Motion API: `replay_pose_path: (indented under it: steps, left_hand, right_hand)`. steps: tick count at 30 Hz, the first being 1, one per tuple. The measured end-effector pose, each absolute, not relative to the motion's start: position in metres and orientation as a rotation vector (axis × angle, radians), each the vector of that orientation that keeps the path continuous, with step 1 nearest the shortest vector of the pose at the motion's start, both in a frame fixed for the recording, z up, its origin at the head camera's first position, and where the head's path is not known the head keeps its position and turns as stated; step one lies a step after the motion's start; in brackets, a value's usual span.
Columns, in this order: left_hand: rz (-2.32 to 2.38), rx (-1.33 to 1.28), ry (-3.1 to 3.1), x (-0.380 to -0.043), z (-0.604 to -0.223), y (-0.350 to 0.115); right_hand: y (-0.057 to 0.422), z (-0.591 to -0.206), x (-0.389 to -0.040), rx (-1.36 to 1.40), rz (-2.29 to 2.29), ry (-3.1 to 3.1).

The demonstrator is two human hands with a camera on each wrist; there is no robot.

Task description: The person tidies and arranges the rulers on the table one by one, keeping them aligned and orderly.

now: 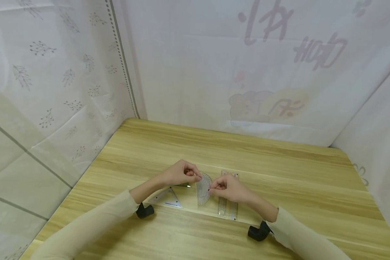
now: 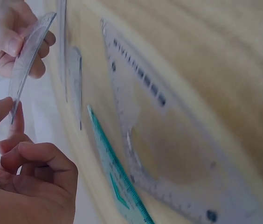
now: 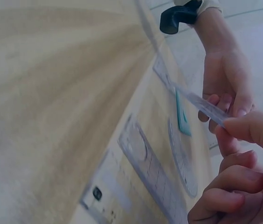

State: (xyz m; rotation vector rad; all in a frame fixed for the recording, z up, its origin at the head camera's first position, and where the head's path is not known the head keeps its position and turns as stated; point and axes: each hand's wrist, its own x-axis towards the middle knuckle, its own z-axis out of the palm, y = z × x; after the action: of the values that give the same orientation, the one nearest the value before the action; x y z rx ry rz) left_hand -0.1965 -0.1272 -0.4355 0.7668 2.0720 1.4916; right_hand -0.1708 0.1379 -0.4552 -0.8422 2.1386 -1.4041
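A clear protractor (image 2: 29,58) is held up above the table between both hands, seen nearly edge-on in the wrist views. My left hand (image 1: 182,173) pinches one end of it between thumb and index finger, with the other fingers curled in. My right hand (image 1: 232,188) grips it from the other side, thumb on its face. Beneath, a second clear protractor (image 3: 183,161) lies on the table. To the left lie a clear set square (image 1: 167,198) and a green set square (image 2: 115,175), the latter mostly hidden by my left hand in the head view.
Two clear rulers (image 1: 228,211) lie side by side under my right hand, which covers their middle. All of these rest on the wood-grain table (image 1: 279,173). Printed white curtains (image 1: 188,72) hang behind and at both sides. A black device (image 1: 259,231) is strapped at each wrist.
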Motion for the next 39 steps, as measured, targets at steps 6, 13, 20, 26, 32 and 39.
replay_pose_path:
  steps: [6,13,20,26,32,39]
  left_hand:
    - [1.481,0.735,2.094,-0.186,-0.437,-0.126]
    - [1.439,0.722,2.112,-0.177,-0.436,-0.125]
    - [1.394,0.787,2.113,-0.17,-0.435,-0.125]
    - [1.374,0.831,2.088,-0.168,-0.439,-0.125]
    - [1.331,0.855,2.117,-0.167,-0.441,-0.126]
    - [1.295,0.852,2.156,-0.162,-0.442,-0.125]
  right_hand:
    - [0.136,-0.451,-0.16,-0.843,-1.385,2.145]
    - [0.135,-0.449,-0.149,-0.857,-1.365,2.126]
    - [0.133,-0.447,-0.139,-0.887,-1.369,2.101]
    - [0.131,-0.447,-0.134,-0.879,-1.365,2.078]
    - [0.13,-0.451,-0.13,-0.873,-1.355,2.055]
    - [0.127,-0.456,-0.127,-0.845,-1.32,2.072]
